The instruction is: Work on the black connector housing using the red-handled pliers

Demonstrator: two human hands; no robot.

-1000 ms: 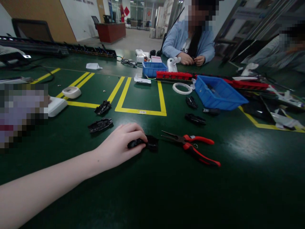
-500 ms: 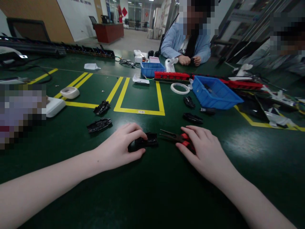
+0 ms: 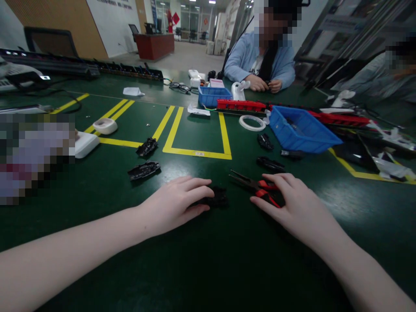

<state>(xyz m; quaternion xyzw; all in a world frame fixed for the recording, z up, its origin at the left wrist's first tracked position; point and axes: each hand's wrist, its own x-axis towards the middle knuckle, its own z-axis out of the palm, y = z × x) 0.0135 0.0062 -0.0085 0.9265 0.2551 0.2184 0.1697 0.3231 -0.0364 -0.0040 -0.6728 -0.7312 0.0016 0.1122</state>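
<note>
Over the past second, the right hand has been brought into view and laid over the red-handled needle-nose pliers. Its thumb and fingers are curved around the handles; whether they are pressed tight cannot be told. By the left hand, a black plastic part is gripped between thumb and fingers and mostly covered, its exposed end pointed toward the pliers, just beside their tips but not touched by them. Both are set low on the green desk. Farther left, a black molded shell is seen near a smaller black piece. Beyond the right hand, a dark slender piece is placed near a blue bin.
</note>
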